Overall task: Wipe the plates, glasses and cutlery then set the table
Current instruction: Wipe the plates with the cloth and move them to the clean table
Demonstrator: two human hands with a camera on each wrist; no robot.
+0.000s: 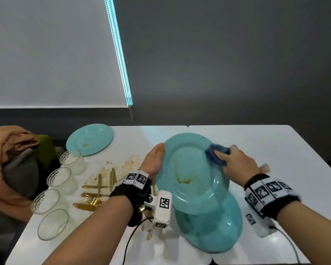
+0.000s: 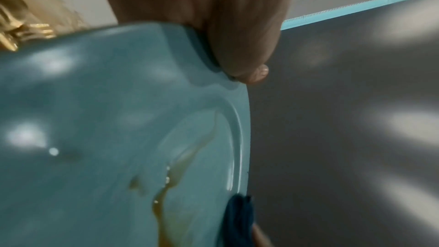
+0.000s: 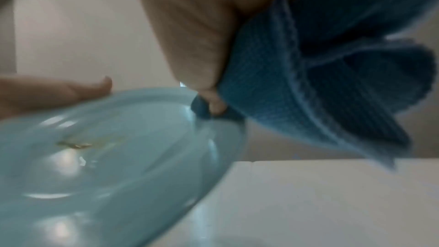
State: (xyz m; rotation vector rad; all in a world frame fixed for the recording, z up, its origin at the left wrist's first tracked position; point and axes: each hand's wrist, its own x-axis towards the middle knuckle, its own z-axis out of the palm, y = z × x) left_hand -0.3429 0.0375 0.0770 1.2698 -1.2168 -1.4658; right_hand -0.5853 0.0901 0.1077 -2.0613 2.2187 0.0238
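My left hand (image 1: 154, 159) grips a tilted teal plate (image 1: 189, 175) above the table (image 1: 275, 142), brown smear unwiped. My right hand's fingers (image 1: 221, 156) clutch a blue cloth (image 1: 214, 154) at its rim. Early going, I judge: other plates, four glasses (image 1: 62, 179) and gold cutlery (image 1: 97, 194) wait, unset.

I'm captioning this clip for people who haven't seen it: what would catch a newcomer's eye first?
First, the tilted teal plate held up mid-table, its brown smear showing, with the left hand gripping its left rim and the right hand pressing a bunched blue cloth to its far-right rim. Next, the gold cutlery lying among smears on the white table, beside four glasses along the left edge.
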